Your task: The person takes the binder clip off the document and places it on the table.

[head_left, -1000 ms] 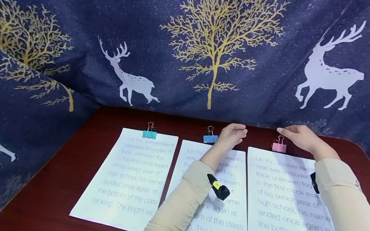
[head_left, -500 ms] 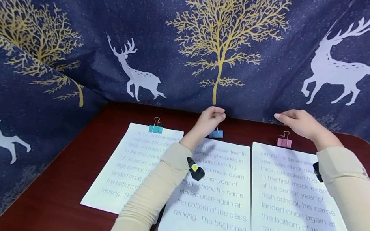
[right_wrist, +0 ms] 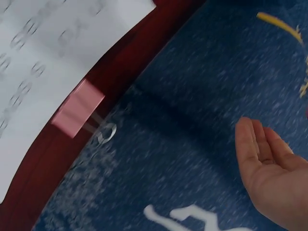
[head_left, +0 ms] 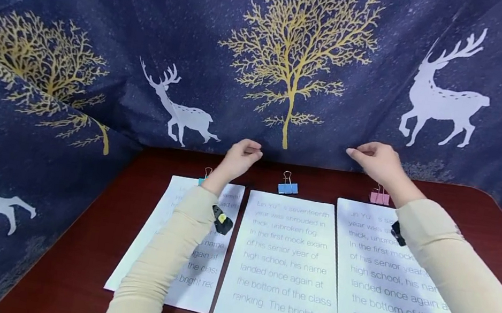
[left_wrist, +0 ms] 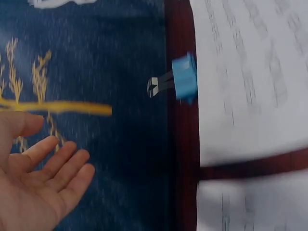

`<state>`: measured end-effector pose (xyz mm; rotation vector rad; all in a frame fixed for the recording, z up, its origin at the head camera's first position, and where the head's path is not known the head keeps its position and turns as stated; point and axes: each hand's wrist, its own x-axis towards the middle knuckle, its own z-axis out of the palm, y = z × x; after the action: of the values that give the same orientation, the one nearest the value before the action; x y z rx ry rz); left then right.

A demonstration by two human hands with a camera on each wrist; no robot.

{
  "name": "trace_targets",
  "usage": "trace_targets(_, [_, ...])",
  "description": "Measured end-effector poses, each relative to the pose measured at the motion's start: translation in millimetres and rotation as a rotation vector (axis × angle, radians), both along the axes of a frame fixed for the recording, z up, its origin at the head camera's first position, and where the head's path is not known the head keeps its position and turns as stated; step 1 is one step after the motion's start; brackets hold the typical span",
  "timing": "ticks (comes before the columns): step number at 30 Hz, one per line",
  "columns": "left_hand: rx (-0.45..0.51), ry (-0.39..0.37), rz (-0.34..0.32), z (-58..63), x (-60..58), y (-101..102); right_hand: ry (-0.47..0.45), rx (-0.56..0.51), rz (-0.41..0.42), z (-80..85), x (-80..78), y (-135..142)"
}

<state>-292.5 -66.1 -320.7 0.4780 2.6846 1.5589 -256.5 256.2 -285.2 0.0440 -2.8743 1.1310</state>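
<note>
My left hand (head_left: 237,161) is raised over the far end of the left paper stack (head_left: 144,249), fingers loosely bent and holding nothing. Partly behind its wrist shows a teal binder clip (head_left: 202,181). My right hand (head_left: 379,162) hovers above and behind the pink binder clip (head_left: 379,198), also holding nothing. That pink clip (right_wrist: 78,108) sits at the top edge of the right stack (head_left: 389,274) in the right wrist view, well apart from the fingers. A blue binder clip (head_left: 287,188) sits at the top of the middle stack (head_left: 283,269); its handles stand up.
The printed stacks lie side by side on a dark red wooden table (head_left: 70,259). Right behind its far edge hangs a dark blue cloth (head_left: 336,109) printed with deer and trees. Both sleeves pass over the outer stacks.
My left hand has moved left, from beside the blue clip to over the left stack. My right hand has lifted away from the pink clip and drifted slightly left.
</note>
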Motion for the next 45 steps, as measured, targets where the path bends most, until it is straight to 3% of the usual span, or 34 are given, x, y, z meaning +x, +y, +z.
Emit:
trace_targets(7, [-0.045,-0.030,0.038,3.9,-6.4,-35.3,-0.052,-0.046,0.038,1.2,-1.1,-30.3])
trace_targets(17, [-0.099,-0.106,0.076,8.3,-15.8,-67.7,-0.113,-0.142,0.085,-1.6,-4.3,-59.9])
trace_targets(25, [-0.186,-0.112,0.111,-3.1,-26.4,-95.0,-0.137,-0.291,0.125,-14.0,-7.5,-90.1])
trace_targets(31, [-0.216,-0.164,0.091,-13.2,-32.6,-105.9,-0.177,-0.407,0.158,-20.5,-8.5,-110.2])
trace_targets(45, [-0.360,-0.179,0.094,-34.1,-29.2,-119.3,-0.250,-0.506,0.188,-51.1,-12.1,-151.5])
